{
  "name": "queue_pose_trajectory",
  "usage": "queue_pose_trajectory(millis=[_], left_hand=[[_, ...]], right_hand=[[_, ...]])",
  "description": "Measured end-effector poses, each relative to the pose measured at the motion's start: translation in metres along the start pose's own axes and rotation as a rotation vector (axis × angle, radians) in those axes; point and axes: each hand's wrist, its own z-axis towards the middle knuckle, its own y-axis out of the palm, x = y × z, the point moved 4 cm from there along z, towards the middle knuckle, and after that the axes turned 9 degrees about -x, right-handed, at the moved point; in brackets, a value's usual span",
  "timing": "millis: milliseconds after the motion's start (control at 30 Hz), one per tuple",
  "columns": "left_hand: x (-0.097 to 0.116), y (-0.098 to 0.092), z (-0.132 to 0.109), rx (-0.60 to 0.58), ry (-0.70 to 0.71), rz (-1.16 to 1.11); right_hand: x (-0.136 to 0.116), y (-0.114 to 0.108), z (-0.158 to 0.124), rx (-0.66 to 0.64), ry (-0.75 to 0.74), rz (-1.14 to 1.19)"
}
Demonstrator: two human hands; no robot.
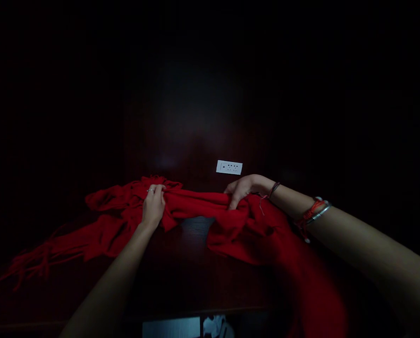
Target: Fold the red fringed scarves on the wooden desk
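Note:
A long red scarf (196, 199) with fringed ends lies across a dark wooden surface, bunched in loose folds. My left hand (154, 204), with a ring on one finger, is closed round a gathered part of it. To the right, my right hand (243, 188) grips another part, thumb in front and the other fingers mostly hidden behind the cloth. Between the two hands the fabric is drawn into a nearly level band. Fringe spreads out at the far left, while the right part hangs down towards me, blurred.
A white power socket panel (229, 167) is set in the dark back wall, just behind my right hand. The surface's front edge (210, 310) runs along the bottom. Below it show a pale flat panel (171, 327) and some crumpled whitish material (215, 325). Both sides are very dark.

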Motion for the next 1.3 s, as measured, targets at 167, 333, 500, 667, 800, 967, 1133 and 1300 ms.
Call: queue_pose_trajectory(millis=[167,333,500,667,800,967,1133,1300], left_hand=[[-0.025,0.013,-0.009,-0.214,-0.214,0.204],[0.009,0.027,-0.017,-0.404,0.008,0.309],[0.016,0.033,-0.018,-0.436,0.051,0.306],[-0.003,0.040,-0.019,-0.443,-0.037,0.381],[0.001,0.054,-0.018,-0.474,0.116,0.287],[0.003,0.053,-0.018,-0.404,0.151,0.172],[0.003,0.043,-0.022,-0.380,0.124,0.225],[-0.002,0.041,-0.023,-0.383,0.059,0.300]], right_hand=[[0.023,0.022,0.014,0.303,0.304,-0.516],[0.046,0.006,-0.027,1.182,0.430,-0.694],[0.057,-0.013,-0.085,1.606,0.462,-0.616],[0.061,0.041,-0.025,0.489,-0.042,-0.517],[0.068,0.065,0.003,0.301,-0.239,-0.251],[0.061,0.036,0.025,0.725,-0.265,-0.230],[0.046,0.044,0.088,0.450,-0.323,-0.142],[0.052,0.043,0.114,0.264,-0.380,-0.093]])
